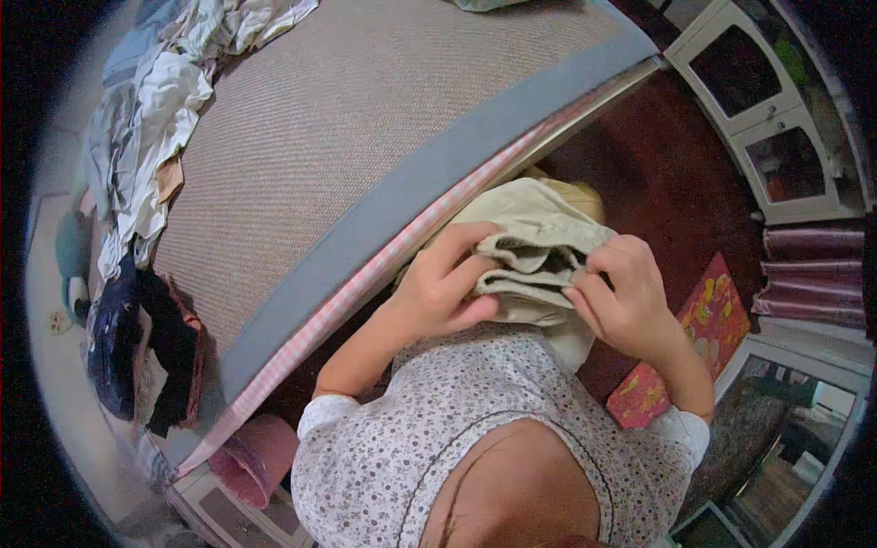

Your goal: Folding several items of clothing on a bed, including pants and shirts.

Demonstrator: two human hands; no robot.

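Pale khaki pants [534, 208] are bunched in front of my body, with the waistband's opening facing up between my hands. The waist edge looks gathered, and a dark fold shows inside it. My left hand [448, 281] is closed on the left side of the waistband, its thumb and fingers pinching the layered cloth. On the opposite side, my right hand [623, 297] grips the same waistband between thumb and bent fingers. The rest of the cloth hangs over my lap, partly hidden by my hands.
A bed with a woven mat [338, 155] and grey border lies ahead and left. Clothes [169, 100] are heaped along its left side, with dark garments [137, 347] nearer. A pink bin [256, 457] stands lower left. Right are a red patterned mat [681, 342] and white cabinets [754, 151].
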